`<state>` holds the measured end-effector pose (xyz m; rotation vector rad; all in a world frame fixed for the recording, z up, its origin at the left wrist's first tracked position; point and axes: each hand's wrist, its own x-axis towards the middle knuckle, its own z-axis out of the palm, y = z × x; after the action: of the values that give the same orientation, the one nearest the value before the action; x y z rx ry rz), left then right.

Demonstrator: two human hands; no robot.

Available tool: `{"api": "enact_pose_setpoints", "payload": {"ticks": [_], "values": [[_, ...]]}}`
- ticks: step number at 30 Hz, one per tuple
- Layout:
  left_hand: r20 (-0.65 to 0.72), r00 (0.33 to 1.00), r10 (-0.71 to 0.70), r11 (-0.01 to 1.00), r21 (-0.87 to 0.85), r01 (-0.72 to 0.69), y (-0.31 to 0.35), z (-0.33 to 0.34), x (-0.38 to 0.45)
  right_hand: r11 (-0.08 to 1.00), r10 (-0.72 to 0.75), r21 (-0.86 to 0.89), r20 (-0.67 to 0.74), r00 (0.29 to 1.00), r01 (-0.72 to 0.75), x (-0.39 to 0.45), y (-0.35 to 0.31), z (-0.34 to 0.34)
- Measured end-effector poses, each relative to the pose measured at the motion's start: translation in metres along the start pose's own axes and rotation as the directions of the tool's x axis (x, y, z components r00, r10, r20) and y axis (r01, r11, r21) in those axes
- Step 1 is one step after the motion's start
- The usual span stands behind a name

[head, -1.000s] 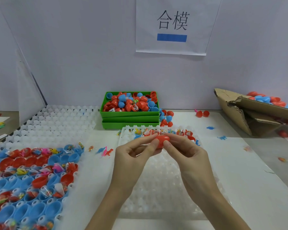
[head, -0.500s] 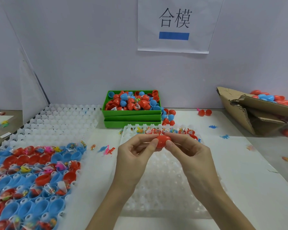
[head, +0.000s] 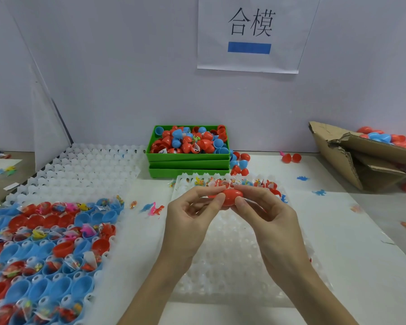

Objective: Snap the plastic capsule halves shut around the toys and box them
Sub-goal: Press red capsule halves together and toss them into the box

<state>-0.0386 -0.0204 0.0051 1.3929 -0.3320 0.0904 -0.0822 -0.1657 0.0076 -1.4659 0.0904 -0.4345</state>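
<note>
A red capsule [head: 231,197] is held in mid-air above a white cell tray [head: 232,261]. My left hand [head: 192,214] pinches its left end with thumb and fingers. My right hand [head: 267,214] pinches its right end the same way. The tray's far row holds a few red halves with bagged toys [head: 258,184]. A cardboard box [head: 361,160] with red and blue capsules lies tipped at the right.
A stack of green bins [head: 188,160] full of red and blue halves stands at the back. A tray at the left [head: 45,254] holds several blue and red halves with toys. Stacked white trays [head: 85,167] lie behind it. Loose capsules [head: 291,158] and small toy dinosaurs [head: 319,192] dot the table.
Both hands stay on the red capsule, pressing its ends together. The view has tilted slightly; nothing else has moved.
</note>
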Motion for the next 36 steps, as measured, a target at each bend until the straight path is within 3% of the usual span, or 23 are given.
{"api": "enact_pose_setpoints", "payload": {"ticks": [14, 21, 25, 29, 33, 36], "values": [[0.033, 0.995, 0.091, 0.996, 0.020, -0.092, 0.001, -0.004, -0.002, 0.994, -0.108, 0.025, -0.055, 0.993, 0.110, -0.007, 0.003, 0.002], [0.073, 0.993, 0.088, 0.996, 0.020, -0.090, -0.001, 0.000, -0.004, 0.971, -0.229, -0.094, -0.081, 0.970, 0.221, -0.007, 0.004, 0.002], [0.033, 0.999, 0.040, 0.998, -0.056, -0.038, -0.003, 0.003, -0.004, 0.840, -0.392, -0.410, -0.008, 0.920, 0.355, -0.013, 0.007, 0.008], [0.062, 0.994, -0.088, 0.990, -0.104, 0.094, -0.003, 0.001, -0.002, 0.648, -0.450, -0.640, 0.116, 0.885, 0.413, -0.015, 0.011, 0.016], [0.107, 0.982, -0.155, 0.972, -0.164, 0.171, -0.003, 0.003, -0.003, 0.548, -0.540, -0.714, 0.096, 0.836, 0.436, -0.010, 0.007, 0.009], [0.097, 0.985, -0.145, 0.972, -0.171, 0.160, -0.003, 0.004, -0.004, 0.541, -0.547, -0.713, 0.105, 0.831, 0.446, -0.009, 0.006, 0.008]]}}
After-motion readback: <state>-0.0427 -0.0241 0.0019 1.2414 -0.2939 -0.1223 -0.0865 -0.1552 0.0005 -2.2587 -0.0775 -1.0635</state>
